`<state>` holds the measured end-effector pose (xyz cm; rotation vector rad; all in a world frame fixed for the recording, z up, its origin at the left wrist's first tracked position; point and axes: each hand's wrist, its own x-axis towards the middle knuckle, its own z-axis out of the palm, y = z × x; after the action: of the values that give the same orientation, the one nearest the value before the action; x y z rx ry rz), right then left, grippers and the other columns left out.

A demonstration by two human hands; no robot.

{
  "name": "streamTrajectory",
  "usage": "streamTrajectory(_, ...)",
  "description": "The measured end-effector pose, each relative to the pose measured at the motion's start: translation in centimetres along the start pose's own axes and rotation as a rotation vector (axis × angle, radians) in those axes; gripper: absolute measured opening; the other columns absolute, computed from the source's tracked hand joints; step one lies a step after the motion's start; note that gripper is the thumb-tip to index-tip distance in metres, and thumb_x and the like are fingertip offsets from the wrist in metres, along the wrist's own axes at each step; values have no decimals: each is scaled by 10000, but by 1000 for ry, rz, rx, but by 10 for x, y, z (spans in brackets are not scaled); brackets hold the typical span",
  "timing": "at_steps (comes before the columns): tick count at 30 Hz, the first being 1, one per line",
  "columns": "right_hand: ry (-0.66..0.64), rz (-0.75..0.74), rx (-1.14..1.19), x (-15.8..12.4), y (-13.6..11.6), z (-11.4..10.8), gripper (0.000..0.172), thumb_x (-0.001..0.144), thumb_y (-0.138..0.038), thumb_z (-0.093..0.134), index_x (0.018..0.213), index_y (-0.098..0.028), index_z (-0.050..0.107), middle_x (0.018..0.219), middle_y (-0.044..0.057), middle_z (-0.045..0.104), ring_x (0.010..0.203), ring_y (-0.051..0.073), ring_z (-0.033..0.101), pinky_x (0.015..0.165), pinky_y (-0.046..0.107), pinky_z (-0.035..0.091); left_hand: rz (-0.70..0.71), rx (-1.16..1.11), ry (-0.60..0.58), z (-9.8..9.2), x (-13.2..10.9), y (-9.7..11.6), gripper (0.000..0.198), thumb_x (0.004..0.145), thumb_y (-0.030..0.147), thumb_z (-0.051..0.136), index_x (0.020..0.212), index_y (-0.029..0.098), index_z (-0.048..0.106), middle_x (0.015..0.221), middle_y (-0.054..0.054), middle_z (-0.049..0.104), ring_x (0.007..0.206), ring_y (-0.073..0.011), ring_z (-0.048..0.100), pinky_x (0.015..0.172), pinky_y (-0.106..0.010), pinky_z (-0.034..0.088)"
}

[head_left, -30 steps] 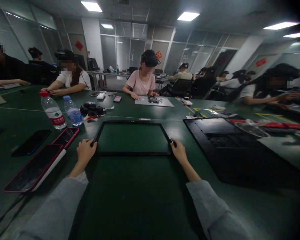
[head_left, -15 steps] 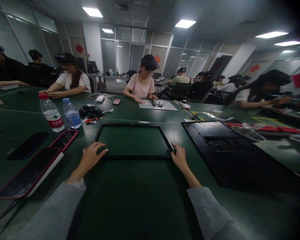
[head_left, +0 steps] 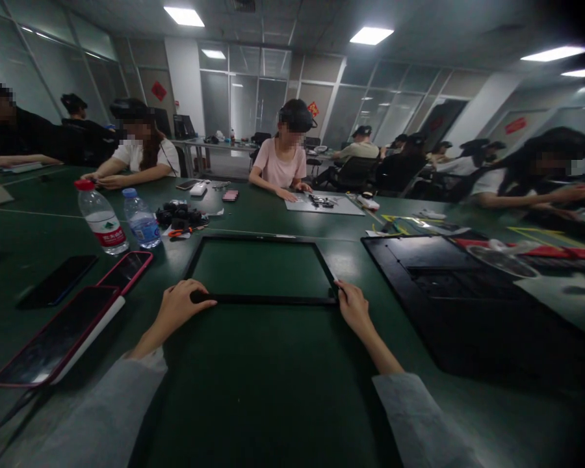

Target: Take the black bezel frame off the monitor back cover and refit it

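A thin black rectangular frame lies before me on the green table, with the tabletop showing through its middle. My left hand grips its near left corner, thumb along the near bar and fingers over the side. At the near right corner, my right hand is closed on the frame's side bar. To the right of that hand rests a large black panel with recessed sections. Left of my left hand lie a phone in a pink case and another pink-edged phone.
A red-capped bottle and a blue-capped bottle stand at the left. Behind them are a black bundle and orange-handled pliers. A dark phone lies far left. Across the table a person works over a white board.
My left thumb has come down onto the near bar, and my left fingers have closed around the corner. The right hand stays on its corner. The whole view has shifted slightly.
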<state>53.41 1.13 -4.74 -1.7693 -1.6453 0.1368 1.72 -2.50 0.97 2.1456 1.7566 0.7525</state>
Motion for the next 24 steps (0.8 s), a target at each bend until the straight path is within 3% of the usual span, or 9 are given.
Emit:
streamTrajectory(14, 107, -91, 83, 1, -7, -10, 482, 978, -459, 385, 1223, -213, 720, 1240, 133, 725, 1184, 304, 583, 1063, 537, 438, -103, -57, 30, 11, 6, -21, 547, 738, 737, 750, 1008, 263, 791, 1116, -100, 737, 1059, -321, 671, 927, -477, 506)
streamTrajectory(20, 337, -132, 33, 1, -11, -47, 453, 950, -326, 405, 1267, -180, 693, 1215, 153, 715, 1125, 283, 592, 1057, 500, 435, -113, -47, 31, 5, 3, -10, 558, 736, 747, 738, 996, 256, 791, 1084, -105, 736, 1038, -321, 677, 905, -466, 516)
streamTrajectory(24, 479, -30, -73, 1, 9, -85, 499, 898, -291, 432, 1306, -155, 685, 1243, 164, 703, 1177, 305, 563, 1072, 518, 407, -120, -56, 38, 3, 2, -6, 538, 739, 735, 738, 979, 256, 790, 1054, -97, 741, 1015, -314, 683, 886, -456, 522)
